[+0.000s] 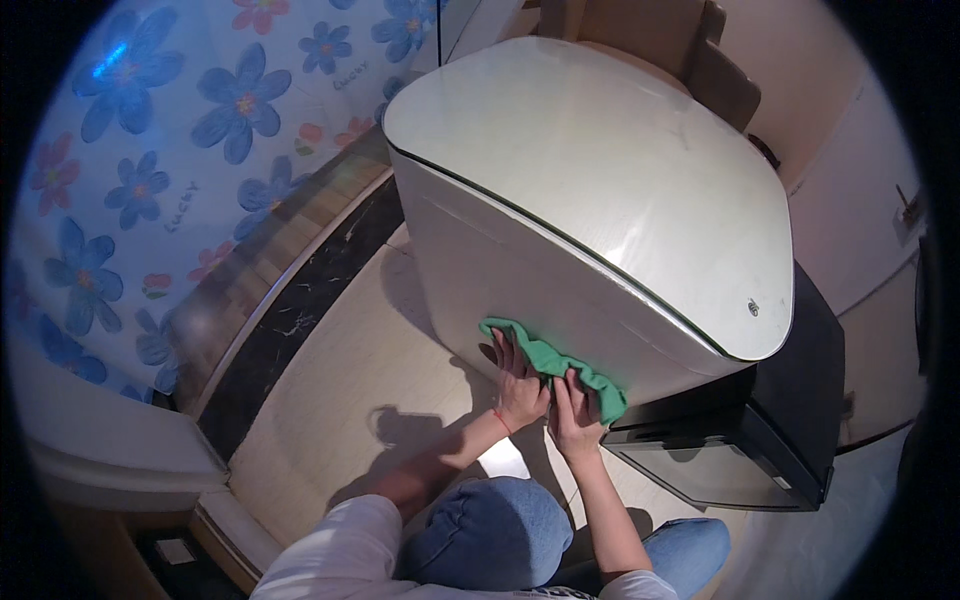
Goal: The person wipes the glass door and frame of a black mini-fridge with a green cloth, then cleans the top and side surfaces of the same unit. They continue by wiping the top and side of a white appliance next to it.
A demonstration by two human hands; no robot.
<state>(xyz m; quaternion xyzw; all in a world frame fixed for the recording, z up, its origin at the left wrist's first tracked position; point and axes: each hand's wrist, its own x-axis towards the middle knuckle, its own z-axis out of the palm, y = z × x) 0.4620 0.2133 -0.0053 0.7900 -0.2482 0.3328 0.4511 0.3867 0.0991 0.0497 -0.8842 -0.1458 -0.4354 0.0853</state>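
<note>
A crumpled green cloth (553, 361) lies against the lower part of the white front panel of a cabinet (480, 262). My left hand (517, 390), with a thin red string at the wrist, presses the cloth's left part with outstretched fingers. Close beside it, my right hand (576, 424) has its fingers on the cloth's right part. Some fingertips are hidden by the folds. The cabinet carries a rounded, shiny top (600, 180) with a dark line along its edge.
A black glass-fronted appliance (780, 442) stands right of the cabinet. Behind is a brown chair (637, 30). A floral curtain (150, 187) hangs at left, above a black marble strip (300, 322) edging the tiled floor (322, 397). My jeans-clad knee (495, 532) is below my hands.
</note>
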